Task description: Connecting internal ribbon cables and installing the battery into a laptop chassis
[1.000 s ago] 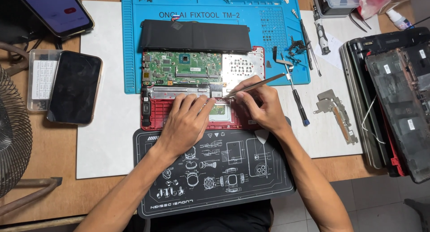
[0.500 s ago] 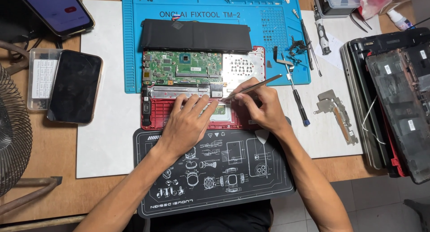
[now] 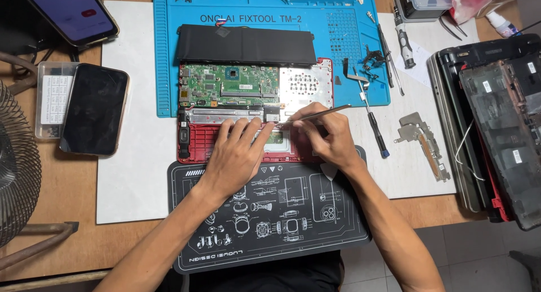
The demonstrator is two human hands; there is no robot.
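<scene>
Mid-teardown, the right hand point(image 3: 329, 137) pinched tweezers point(image 3: 315, 116) pointing toward nine o'clock while the left hand point(image 3: 236, 154), fingers together, pressed the red laptop chassis point(image 3: 194, 142); the next move likely called for a steady, delicate lift.

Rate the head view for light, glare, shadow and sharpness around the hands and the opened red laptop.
Head view: even, soft light; only faint shadows under the left hand and right hand; the thin metal tool and green circuit board of the opened red laptop look sharp; no strong glare; frame edges bow slightly.

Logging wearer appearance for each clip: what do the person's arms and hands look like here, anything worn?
Both forearms are bare, with no sleeves in view. The left hand and right hand wear no gloves, and no rings, watch or wristband show.
</scene>
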